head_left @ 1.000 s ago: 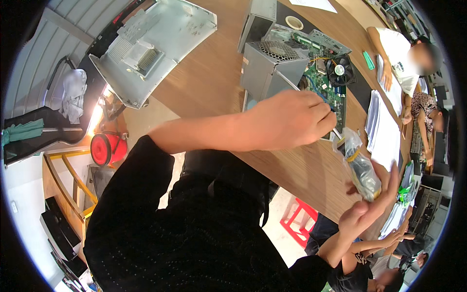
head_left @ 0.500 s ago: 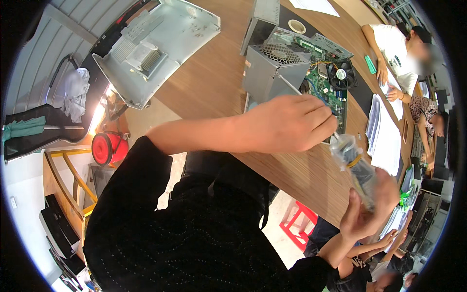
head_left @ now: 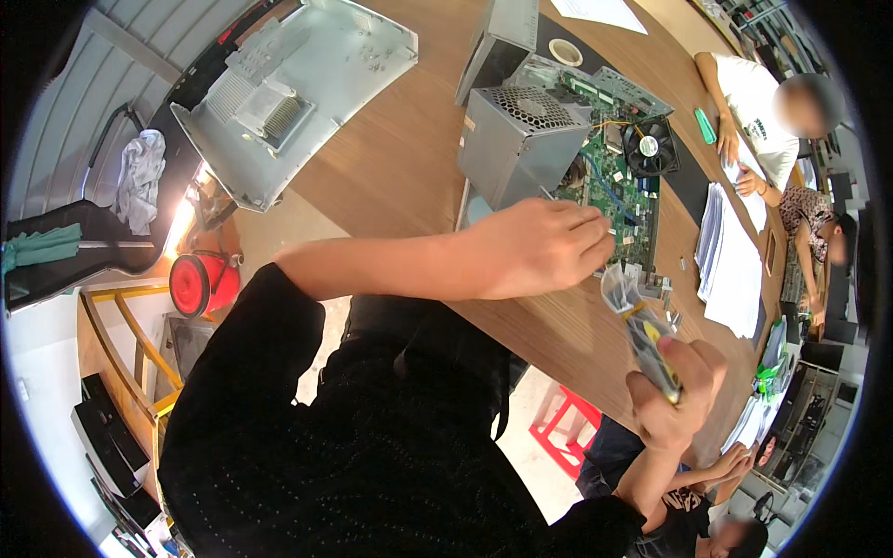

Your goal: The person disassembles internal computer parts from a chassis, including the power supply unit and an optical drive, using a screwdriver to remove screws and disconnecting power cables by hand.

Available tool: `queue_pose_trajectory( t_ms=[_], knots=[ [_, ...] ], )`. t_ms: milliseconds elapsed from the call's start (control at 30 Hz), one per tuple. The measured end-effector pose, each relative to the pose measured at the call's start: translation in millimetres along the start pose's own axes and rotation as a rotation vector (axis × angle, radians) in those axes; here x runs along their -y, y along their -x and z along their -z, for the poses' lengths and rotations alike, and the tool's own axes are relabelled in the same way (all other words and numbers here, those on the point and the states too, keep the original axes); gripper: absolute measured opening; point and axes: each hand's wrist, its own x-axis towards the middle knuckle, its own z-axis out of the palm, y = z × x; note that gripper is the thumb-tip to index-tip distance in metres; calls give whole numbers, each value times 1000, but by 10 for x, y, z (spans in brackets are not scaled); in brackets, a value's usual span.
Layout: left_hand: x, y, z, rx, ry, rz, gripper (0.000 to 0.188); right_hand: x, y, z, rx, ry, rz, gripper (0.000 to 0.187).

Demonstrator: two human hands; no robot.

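Note:
My left hand (head_left: 544, 249) is closed around a thin metal rod (head_left: 547, 193). One end of the rod sticks out above the fingers; the rest is hidden in the grip. The hand is over the table, beside the near edge of a green motherboard (head_left: 633, 219). My right hand (head_left: 677, 389) grips a small clear plastic tube (head_left: 648, 346) with dark contents and a yellow patch, apparently loosely wrapped in film. The tube's far end points up toward my left hand, just short of it. A black fan (head_left: 649, 146) with loose wires rests on the board.
A metal power supply box (head_left: 521, 149) stands left of the motherboard. At the far left of the table lies a pale case panel (head_left: 358, 70) holding a heatsink (head_left: 277, 113). Stacked papers (head_left: 730, 270) are on the right. A person in white (head_left: 758, 102) sits across; others are nearby.
My left hand has shifted slightly left and down with the rod. My right hand has moved left and turned, so the tube's yellow patch shows. The tube's far end has also moved left.

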Motion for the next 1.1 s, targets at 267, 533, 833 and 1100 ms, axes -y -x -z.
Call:
queue_pose_trajectory(
  t_ms=[267, 533, 833, 1100],
  knots=[
    [-41, -165, 104, -69, -38, -15, 23, 124, 312, 67, -106, -209, -522, 35],
    [-89, -257, -290, 110, -81, -139, 17, 81, 669, -495, -64, -1384, -1245, 63],
    [83, -280, -417, 153, -125, -91, 23, -68, 675, -664, -209, -1296, -1339, 49],
    [113, -254, -470, 118, -102, -94, 22, -149, 654, -671, -186, -1141, -1379, 41]
  ],
)
